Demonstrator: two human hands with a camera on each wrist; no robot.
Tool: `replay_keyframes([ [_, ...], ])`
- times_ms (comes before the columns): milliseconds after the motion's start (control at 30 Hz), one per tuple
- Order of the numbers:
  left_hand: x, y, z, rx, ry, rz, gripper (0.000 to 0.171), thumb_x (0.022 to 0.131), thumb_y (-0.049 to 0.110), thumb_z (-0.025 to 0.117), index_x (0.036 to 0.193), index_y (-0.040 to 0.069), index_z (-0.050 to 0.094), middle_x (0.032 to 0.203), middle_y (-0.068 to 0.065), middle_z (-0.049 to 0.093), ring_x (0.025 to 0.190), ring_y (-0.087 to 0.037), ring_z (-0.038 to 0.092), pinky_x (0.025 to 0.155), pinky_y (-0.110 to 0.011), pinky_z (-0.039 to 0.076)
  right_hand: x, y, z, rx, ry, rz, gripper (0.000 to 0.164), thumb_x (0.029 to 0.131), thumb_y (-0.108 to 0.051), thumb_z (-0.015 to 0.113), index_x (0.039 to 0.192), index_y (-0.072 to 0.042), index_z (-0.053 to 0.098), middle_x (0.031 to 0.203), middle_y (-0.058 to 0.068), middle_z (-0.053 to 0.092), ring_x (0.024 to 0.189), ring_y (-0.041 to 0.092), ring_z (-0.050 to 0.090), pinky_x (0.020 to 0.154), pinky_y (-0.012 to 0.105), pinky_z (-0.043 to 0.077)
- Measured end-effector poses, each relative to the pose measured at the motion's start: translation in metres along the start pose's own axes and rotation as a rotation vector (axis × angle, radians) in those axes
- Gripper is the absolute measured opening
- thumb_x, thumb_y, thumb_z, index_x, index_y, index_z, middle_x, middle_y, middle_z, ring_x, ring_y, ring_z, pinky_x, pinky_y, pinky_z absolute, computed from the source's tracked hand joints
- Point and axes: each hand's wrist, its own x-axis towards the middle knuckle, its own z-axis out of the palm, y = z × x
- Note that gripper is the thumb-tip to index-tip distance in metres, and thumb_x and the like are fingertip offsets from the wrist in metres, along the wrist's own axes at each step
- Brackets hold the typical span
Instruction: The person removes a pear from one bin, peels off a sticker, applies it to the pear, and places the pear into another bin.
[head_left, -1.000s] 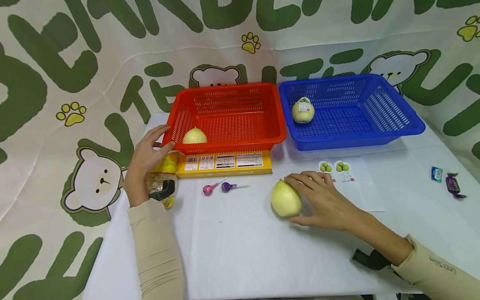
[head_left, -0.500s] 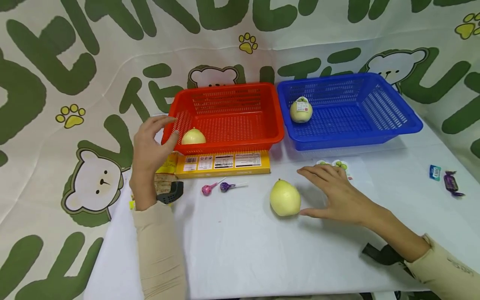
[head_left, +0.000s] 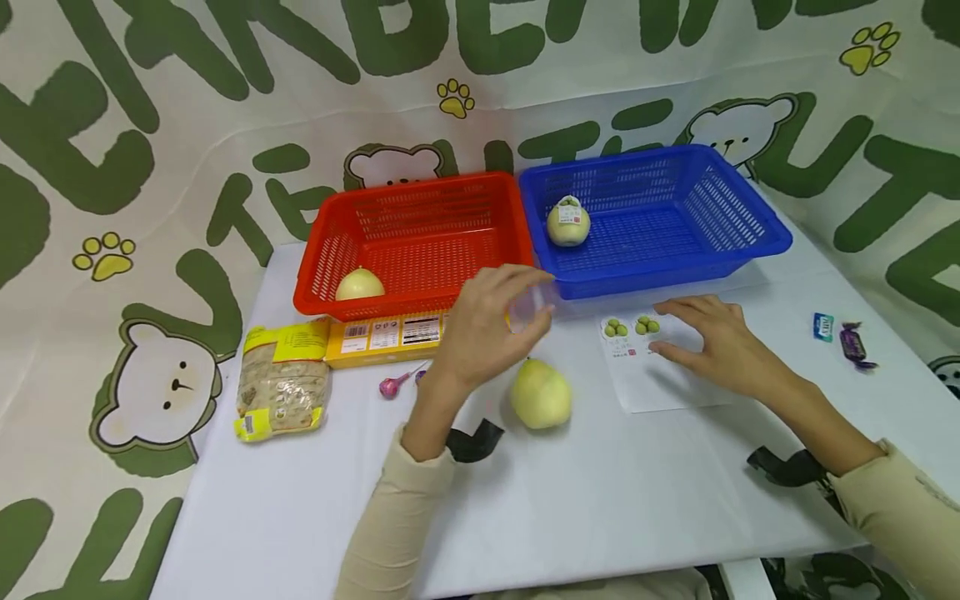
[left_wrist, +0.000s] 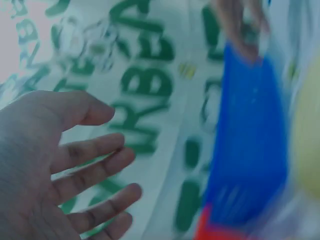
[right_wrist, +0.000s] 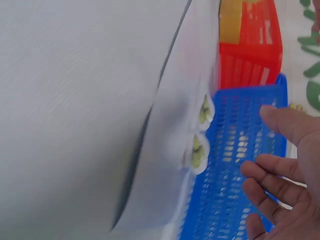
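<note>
A pale yellow pear (head_left: 542, 394) stands upright on the white table, in the middle of the head view. My left hand (head_left: 491, 325) hovers just behind and left of it, thumb and fingers spread with nothing between them; the left wrist view confirms this, though blurred. My right hand (head_left: 712, 346) is over a white sheet (head_left: 660, 387) bearing two stickers with green fruit pictures (head_left: 632, 327). Its fingers are apart and loosely bent, holding nothing. One more pear (head_left: 360, 283) lies in the red basket (head_left: 420, 237), and a pear with a label (head_left: 568, 223) sits in the blue basket (head_left: 637, 237).
A yellow box (head_left: 386, 337) lies along the red basket's front. Left of it is a yellow-topped food packet (head_left: 283, 379). A pink lollipop (head_left: 392, 386) shows beside the left hand, which covers part of a purple one. Two small wrapped sweets (head_left: 853, 346) lie far right.
My left hand has swung right from the red basket's left side to beside the pear. My right hand has let go of the pear and moved right, over the sticker sheet.
</note>
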Motion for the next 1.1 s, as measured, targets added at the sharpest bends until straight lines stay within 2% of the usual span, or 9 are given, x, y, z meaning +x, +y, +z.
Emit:
replay_keyframes([
  [200,-0.003,0.031,0.06,0.081,-0.114,0.001,0.035,0.093,0.031,0.065,0.122,0.013,0.071,0.122,0.0,0.067,0.113,-0.019,0.058,0.1,-0.03,0.044,0.006,0.017,0.015,0.052,-0.015,0.011,0.043,0.088,-0.019,0.078,0.123,0.002,0.065,0.12,0.021,0.063,0.117,0.041,0.05,0.09,0.061,0.032],
  [400,0.0,0.055,0.115,0.144,-0.273,-0.125,0.038,0.095,0.026,0.063,0.128,0.007,0.067,0.126,-0.005,0.064,0.112,-0.021,0.06,0.096,-0.028,0.05,0.016,0.03,0.019,0.058,0.001,0.003,0.033,0.089,-0.012,0.076,0.117,0.004,0.069,0.112,0.02,0.067,0.113,0.041,0.055,0.088,0.065,0.034],
  [467,-0.001,0.061,0.129,0.2,-0.348,-0.178,0.04,0.096,0.025,0.062,0.129,0.004,0.065,0.127,-0.008,0.063,0.112,-0.022,0.061,0.091,-0.029,0.053,0.02,0.033,0.02,0.046,-0.011,-0.005,0.031,0.09,-0.014,0.075,0.115,0.004,0.07,0.113,0.021,0.067,0.114,0.043,0.055,0.087,0.066,0.035],
  [567,-0.003,0.065,0.148,0.371,-0.471,-0.212,0.041,0.096,0.03,0.061,0.126,0.003,0.065,0.122,-0.006,0.063,0.11,-0.02,0.06,0.093,-0.026,0.049,0.027,0.037,0.021,0.033,-0.041,-0.005,0.028,0.091,-0.017,0.074,0.111,0.002,0.073,0.11,0.019,0.068,0.111,0.042,0.057,0.085,0.063,0.035],
  [667,-0.006,0.066,0.16,0.55,-0.551,-0.175,0.039,0.095,0.037,0.061,0.119,0.008,0.068,0.113,0.0,0.062,0.104,-0.016,0.056,0.091,-0.024,0.045,0.032,0.039,0.023,0.036,-0.057,-0.021,0.019,0.089,-0.014,0.076,0.102,0.0,0.075,0.099,0.014,0.071,0.099,0.036,0.062,0.082,0.056,0.041],
  [767,-0.007,0.067,0.165,0.621,-0.577,-0.156,0.036,0.095,0.041,0.06,0.116,0.013,0.069,0.109,0.004,0.059,0.101,-0.013,0.053,0.087,-0.023,0.044,0.034,0.04,0.018,0.05,-0.1,-0.003,0.01,0.089,-0.009,0.076,0.095,-0.001,0.076,0.093,0.009,0.071,0.09,0.03,0.064,0.079,0.049,0.047],
  [900,-0.004,0.068,0.167,0.595,-0.587,-0.186,0.037,0.096,0.041,0.061,0.12,0.014,0.068,0.113,0.005,0.058,0.103,-0.013,0.053,0.085,-0.023,0.045,0.031,0.035,-0.004,0.099,-0.122,0.103,0.012,0.091,-0.01,0.074,0.096,0.0,0.076,0.094,0.011,0.072,0.092,0.031,0.064,0.08,0.048,0.048],
  [1000,-0.002,0.071,0.167,0.577,-0.59,-0.197,0.041,0.095,0.045,0.061,0.122,0.014,0.067,0.115,0.005,0.058,0.106,-0.012,0.052,0.084,-0.022,0.046,0.025,0.027,-0.026,0.147,-0.084,0.177,0.017,0.093,-0.017,0.073,0.099,-0.002,0.077,0.096,0.009,0.073,0.091,0.026,0.059,0.079,0.041,0.044],
  [1100,0.0,0.076,0.159,0.455,-0.58,-0.213,0.058,0.093,0.054,0.062,0.129,0.009,0.062,0.124,0.002,0.056,0.116,-0.013,0.05,0.094,-0.022,0.045,0.016,0.014,-0.042,0.183,-0.055,0.207,0.017,0.094,-0.023,0.072,0.1,-0.008,0.077,0.096,0.003,0.071,0.089,0.02,0.052,0.076,0.034,0.038],
])
